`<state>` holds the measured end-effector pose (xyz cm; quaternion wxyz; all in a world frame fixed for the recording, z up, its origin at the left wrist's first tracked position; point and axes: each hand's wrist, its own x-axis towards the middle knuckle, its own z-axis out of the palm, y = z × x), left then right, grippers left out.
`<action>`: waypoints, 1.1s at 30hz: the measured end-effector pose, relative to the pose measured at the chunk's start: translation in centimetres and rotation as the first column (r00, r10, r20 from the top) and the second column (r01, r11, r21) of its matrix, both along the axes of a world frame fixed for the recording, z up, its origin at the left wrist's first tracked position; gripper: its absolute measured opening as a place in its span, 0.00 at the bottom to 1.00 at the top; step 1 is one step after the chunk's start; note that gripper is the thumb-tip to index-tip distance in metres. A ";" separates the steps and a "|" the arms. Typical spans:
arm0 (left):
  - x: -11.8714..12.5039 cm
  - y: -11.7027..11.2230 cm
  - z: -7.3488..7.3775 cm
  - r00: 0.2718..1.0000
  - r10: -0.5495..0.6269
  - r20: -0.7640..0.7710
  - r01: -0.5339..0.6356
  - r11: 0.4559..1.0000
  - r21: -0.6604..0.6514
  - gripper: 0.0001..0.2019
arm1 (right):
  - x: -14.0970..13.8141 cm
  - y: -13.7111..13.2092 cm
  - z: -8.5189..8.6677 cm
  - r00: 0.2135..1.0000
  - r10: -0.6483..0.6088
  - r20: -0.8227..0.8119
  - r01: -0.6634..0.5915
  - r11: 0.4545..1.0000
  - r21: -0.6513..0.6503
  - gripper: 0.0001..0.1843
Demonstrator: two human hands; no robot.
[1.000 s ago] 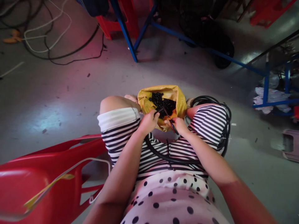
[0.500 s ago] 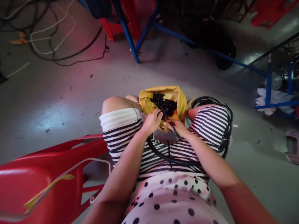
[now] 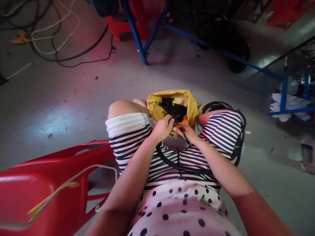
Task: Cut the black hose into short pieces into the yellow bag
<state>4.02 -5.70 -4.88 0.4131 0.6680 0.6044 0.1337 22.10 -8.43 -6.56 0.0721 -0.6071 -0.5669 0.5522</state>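
Observation:
I sit with a yellow bag point(image 3: 190, 105) between my knees, filled with several short black tube pieces point(image 3: 172, 107). My left hand point(image 3: 161, 128) is closed round the end of a black corrugated hose point(image 3: 169, 162), which loops across my striped lap. My right hand point(image 3: 188, 132) is closed on a thin black tool, apparently scissors point(image 3: 180, 129), whose tip meets the hose end just over the bag's near rim. A coil of the same hose point(image 3: 240, 131) hangs beside my right knee.
A red plastic chair point(image 3: 49, 186) stands at my left. Blue metal frame legs point(image 3: 137, 36) and a dark wheel point(image 3: 237, 57) are ahead on the grey floor. Loose cables point(image 3: 59, 36) lie at the far left. White rags point(image 3: 290, 101) sit at the right.
My hands have drawn closer together at the bag's rim, and the right hand shifted slightly left toward the hose end. The view moved a little.

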 end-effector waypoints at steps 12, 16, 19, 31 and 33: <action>0.2 -0.1 -0.4 0.994 -0.093 -0.053 0.094 0.996 0.014 0.11 | 0.1 0.1 0.3 0.997 -0.009 -0.071 0.007 0.999 -0.033 0.27; 0.4 -0.3 -0.4 0.990 -0.140 -0.030 0.140 0.990 0.006 0.10 | 0.3 0.1 0.1 0.992 -0.018 -0.125 0.014 0.999 -0.033 0.30; 0.3 -0.2 -0.4 0.989 -0.146 -0.019 0.147 0.989 0.015 0.11 | 0.3 0.0 0.0 0.997 -0.009 -0.079 0.008 1.000 -0.012 0.30; 0.1 0.2 -0.5 0.991 -0.097 -0.093 0.100 0.995 0.024 0.11 | 0.2 -0.2 0.1 0.987 -0.018 0.159 -0.003 0.992 0.126 0.32; 0.2 0.2 -0.4 0.991 -0.105 -0.081 0.107 0.994 0.021 0.10 | 0.3 -0.1 0.3 0.994 -0.027 0.105 0.017 0.996 0.090 0.32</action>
